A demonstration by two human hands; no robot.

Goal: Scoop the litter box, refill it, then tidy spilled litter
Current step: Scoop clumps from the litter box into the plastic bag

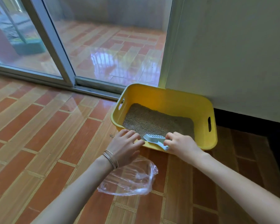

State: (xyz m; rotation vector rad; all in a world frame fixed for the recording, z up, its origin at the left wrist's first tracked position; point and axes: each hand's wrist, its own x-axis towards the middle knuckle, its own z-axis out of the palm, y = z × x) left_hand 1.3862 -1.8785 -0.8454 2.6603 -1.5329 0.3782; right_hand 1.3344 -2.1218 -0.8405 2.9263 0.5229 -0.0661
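A yellow plastic litter box (168, 92), set on a glossy brick-patterned floor (47, 126) against a white wall (233, 54), is part-filled with fine grey-brown litter (152, 120). A pale blue slotted scoop (153, 138), laid across the near rim, is gripped by the curled right hand (181, 143). The rim is touched by the left hand (124, 143), fingers loosely extended. A crumpled clear plastic bag (132, 180) is seen just in front.
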